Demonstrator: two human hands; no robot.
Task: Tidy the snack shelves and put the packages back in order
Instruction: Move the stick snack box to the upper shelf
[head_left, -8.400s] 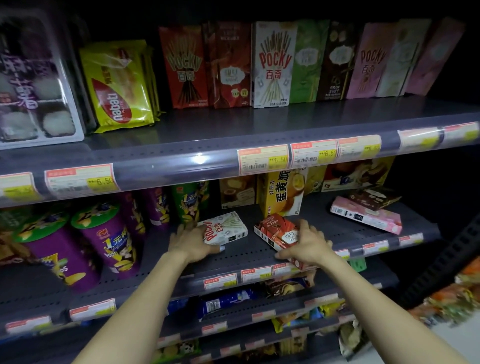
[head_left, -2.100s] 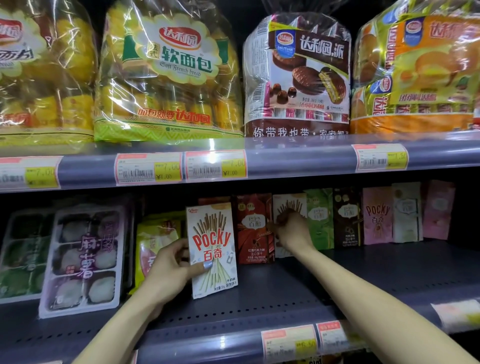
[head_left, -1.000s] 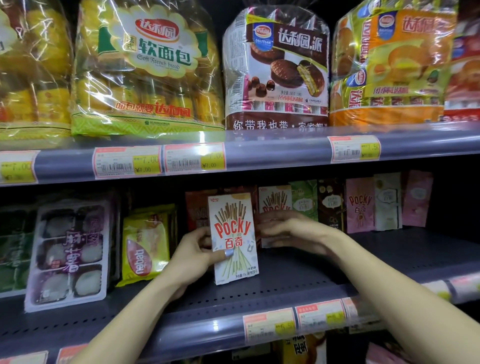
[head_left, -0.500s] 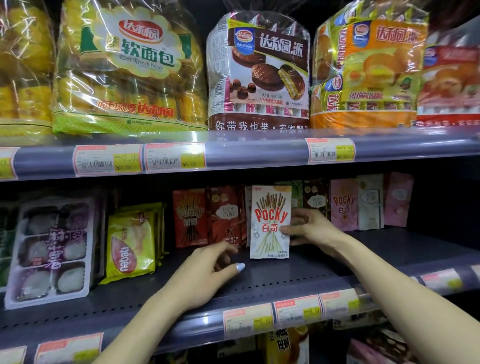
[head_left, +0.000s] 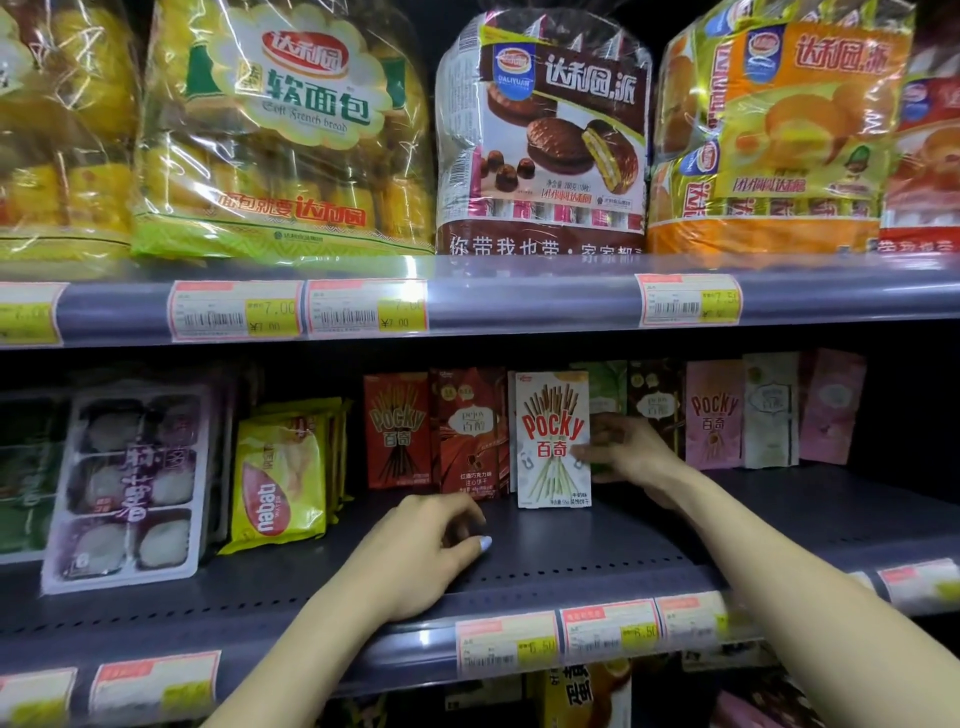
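My right hand (head_left: 631, 452) grips the white Pocky box (head_left: 554, 439) upright in the middle shelf (head_left: 571, 545) row, left hand (head_left: 421, 551) empty, loosely curled; next I'd push it back flush.

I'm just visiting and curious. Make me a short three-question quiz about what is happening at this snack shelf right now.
1. True or false: the left hand holds the white Pocky box.
2. Which hand touches that upright box? A) the right hand B) the left hand C) neither
3. Fill in: the yellow Nabati wafer bag stands to the ____ of the red Pocky box.

Key: 1 false, it hovers empty over the grey shelf; 2 A, fingers at its right edge; 3 left.
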